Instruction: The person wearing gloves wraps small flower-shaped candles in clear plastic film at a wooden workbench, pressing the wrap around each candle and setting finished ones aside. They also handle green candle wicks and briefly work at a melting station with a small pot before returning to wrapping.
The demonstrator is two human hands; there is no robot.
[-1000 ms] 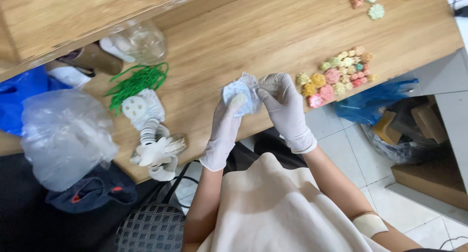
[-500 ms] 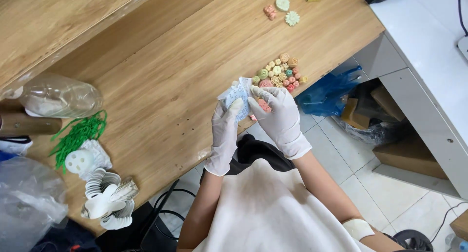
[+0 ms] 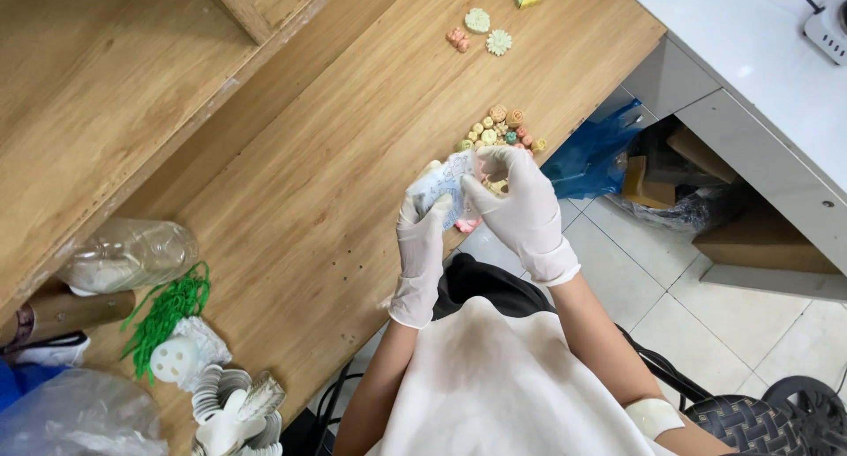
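Both my hands wear white gloves and meet over the front edge of the wooden table [image 3: 291,209]. My left hand [image 3: 422,235] and my right hand [image 3: 516,196] together grip a small pale blue-and-white packet [image 3: 441,187], held just above the table. Right behind the hands lies a pile of small coloured flower-shaped pieces [image 3: 498,130] in pink, yellow, green and orange.
A few larger shaped pieces [image 3: 490,31] lie at the table's far side. At the left are a clear plastic bottle [image 3: 132,255], green ties [image 3: 168,313], white plastic parts [image 3: 225,403] and a clear bag [image 3: 79,416]. A blue bag [image 3: 593,152] hangs off the table's right edge, beside a white cabinet [image 3: 759,77].
The view has swung left, so the things on the table have shifted right and down in the picture. My hands keep working the packet between them, close to the pile of coloured pieces.
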